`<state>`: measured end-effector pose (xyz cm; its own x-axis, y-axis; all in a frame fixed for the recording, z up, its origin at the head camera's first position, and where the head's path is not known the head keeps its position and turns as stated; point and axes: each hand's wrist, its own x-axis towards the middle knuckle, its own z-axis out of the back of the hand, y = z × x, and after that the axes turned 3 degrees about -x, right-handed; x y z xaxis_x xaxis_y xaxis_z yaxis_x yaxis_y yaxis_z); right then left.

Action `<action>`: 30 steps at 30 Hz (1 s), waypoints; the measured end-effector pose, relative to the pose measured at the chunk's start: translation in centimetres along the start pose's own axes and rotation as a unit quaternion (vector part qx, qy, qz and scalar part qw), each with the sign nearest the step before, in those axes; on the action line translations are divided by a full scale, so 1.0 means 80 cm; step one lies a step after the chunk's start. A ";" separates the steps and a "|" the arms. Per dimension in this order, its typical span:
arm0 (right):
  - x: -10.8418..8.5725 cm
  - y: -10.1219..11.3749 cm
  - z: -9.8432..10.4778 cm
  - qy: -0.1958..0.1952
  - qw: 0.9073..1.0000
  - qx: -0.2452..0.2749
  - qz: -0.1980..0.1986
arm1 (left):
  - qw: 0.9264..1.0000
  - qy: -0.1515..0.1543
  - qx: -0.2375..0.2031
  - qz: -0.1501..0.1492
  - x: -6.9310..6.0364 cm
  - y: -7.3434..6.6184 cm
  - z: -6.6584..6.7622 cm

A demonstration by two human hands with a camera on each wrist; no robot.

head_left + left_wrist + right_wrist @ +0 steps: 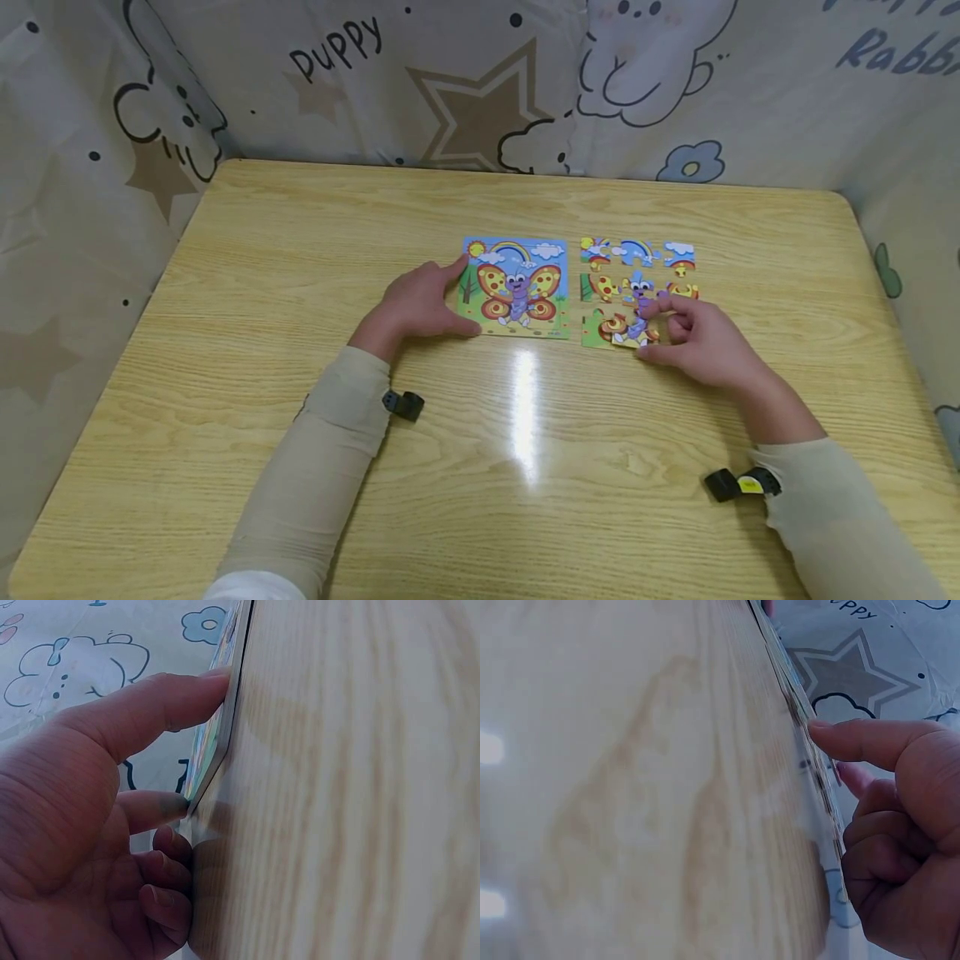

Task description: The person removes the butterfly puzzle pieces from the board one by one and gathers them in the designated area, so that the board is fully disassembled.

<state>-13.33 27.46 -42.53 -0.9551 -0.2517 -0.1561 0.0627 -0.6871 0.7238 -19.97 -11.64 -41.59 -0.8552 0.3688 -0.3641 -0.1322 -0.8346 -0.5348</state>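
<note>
A finished butterfly picture board (pixel 517 287) lies flat on the table. My left hand (pixel 423 300) is at its left side, with thumb and index finger touching its edge near the corner; the other fingers are curled under in the left wrist view. To the right lie jigsaw pieces (pixel 597 329) of the same butterfly, laid out in rows with small gaps. My right hand (pixel 697 337) pinches a bottom-row puzzle piece (pixel 630 337) between thumb and index finger, its remaining fingers folded. This hand covers part of the lower right pieces.
The wooden table (pixel 300 242) carries the board and the pieces near its middle. A patterned cloth (pixel 465 83) hangs behind the far edge. A black wrist camera (pixel 405 406) sits on the left sleeve, another camera (pixel 723 485) on the right.
</note>
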 end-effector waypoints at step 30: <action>-0.006 -0.023 0.015 0.032 0.999 0.004 -0.011 | 1.000 0.002 -0.003 0.005 0.001 0.001 0.000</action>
<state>-13.35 29.65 -43.03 -0.9358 -0.2796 -0.2146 0.0393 -0.6877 0.7249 -20.04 -11.66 -41.69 -0.8542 0.3621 -0.3730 -0.1207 -0.8361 -0.5352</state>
